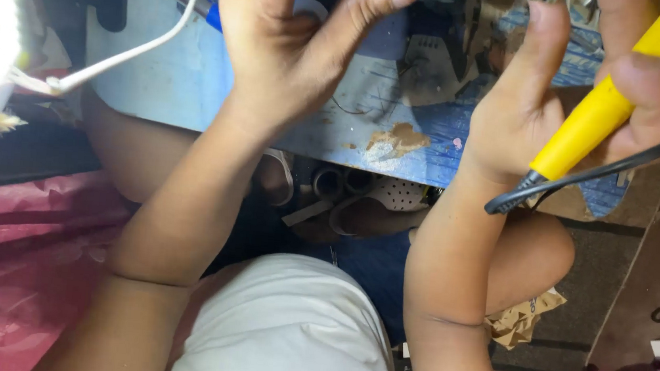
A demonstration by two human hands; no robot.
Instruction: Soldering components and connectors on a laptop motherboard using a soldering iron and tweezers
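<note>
Yellow tool handle [616, 103] at upper right looked smooth glossy plastic; its black cord [585, 178] rubbery. Blue board [196, 78] upper centre was worn, chipped paint. Pink sheet [13, 261] lower left glossy, crinkled plastic.

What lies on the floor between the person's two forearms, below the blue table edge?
In the head view, sandals lie between the left forearm and right forearm.

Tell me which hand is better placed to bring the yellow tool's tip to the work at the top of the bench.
Right. The right hand already grips the yellow tool with its black cord, up by the work. The left hand holds no tool; its fingers curl above the blue bench.
</note>
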